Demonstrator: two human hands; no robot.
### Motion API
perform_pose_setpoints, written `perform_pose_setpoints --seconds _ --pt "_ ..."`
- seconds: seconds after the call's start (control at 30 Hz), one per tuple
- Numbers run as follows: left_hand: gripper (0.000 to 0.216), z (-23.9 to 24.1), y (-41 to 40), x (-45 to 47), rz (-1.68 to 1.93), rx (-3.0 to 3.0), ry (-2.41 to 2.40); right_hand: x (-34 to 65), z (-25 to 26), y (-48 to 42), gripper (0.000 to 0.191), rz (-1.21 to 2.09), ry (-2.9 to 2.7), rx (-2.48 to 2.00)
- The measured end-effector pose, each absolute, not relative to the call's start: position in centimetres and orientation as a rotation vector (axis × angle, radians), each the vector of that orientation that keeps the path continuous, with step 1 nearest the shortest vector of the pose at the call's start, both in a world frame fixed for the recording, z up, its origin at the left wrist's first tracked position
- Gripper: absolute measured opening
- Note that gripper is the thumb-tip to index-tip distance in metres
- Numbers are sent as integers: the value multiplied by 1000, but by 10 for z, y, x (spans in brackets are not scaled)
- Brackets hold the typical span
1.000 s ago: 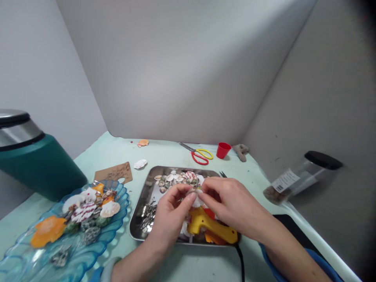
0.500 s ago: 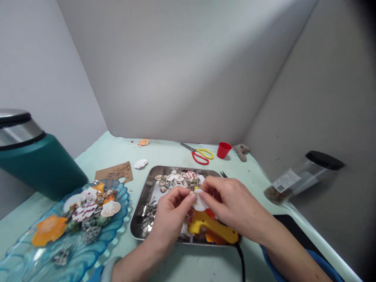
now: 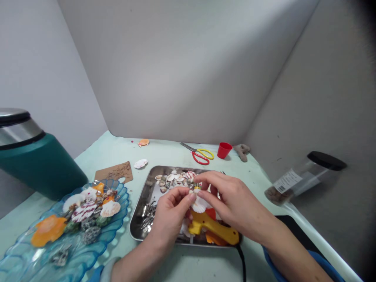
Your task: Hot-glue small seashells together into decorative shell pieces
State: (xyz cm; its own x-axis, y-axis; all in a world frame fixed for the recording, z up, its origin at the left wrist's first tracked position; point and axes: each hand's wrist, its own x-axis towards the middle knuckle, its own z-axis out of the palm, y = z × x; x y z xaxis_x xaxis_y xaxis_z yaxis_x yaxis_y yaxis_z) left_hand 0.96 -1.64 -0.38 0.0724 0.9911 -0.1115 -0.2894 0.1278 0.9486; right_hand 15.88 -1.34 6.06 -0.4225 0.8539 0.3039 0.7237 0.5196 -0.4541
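Over the metal tray [image 3: 138, 209], my left hand [image 3: 171, 207] pinches a white scallop shell [image 3: 199, 204] by its upper left edge. My right hand [image 3: 227, 197] is at the shell's right side, its thumb close by the shell's top and its index finger raised apart from the thumb. Whether that thumb touches the shell I cannot tell. Small pale and yellow bits show at the shell's top, too small to name. Below the shell lies a yellow glue gun [image 3: 216, 229] on the tray's contents. Small shells [image 3: 172, 178] fill the tray's far part.
A blue scalloped dish [image 3: 101, 244] of shells and stones stands left, by a green bottle [image 3: 44, 164]. Scissors [image 3: 202, 155], a red cup [image 3: 224, 150] and loose shells [image 3: 141, 163] lie behind the tray. A clear jar [image 3: 302, 182] leans at the right.
My right hand's index finger has lifted and spread away from its thumb, leaving more of the scallop shell in sight. My left hand keeps its pinch and has hardly moved.
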Motion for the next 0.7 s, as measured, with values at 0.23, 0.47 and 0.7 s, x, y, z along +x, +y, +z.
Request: perform_pose_setpoints --seconds 0.23,0.47,0.7 --pt "25 -9 -18 10 1208 1040 1003 158 55 -10 20 332 -2283 -1257" --pt "21 -11 -19 12 1237 1031 961 157 58 -10 15 369 -2292 -1319" --pt "24 -9 -22 11 1229 1048 918 158 58 -10 12 337 -2259 -1349"
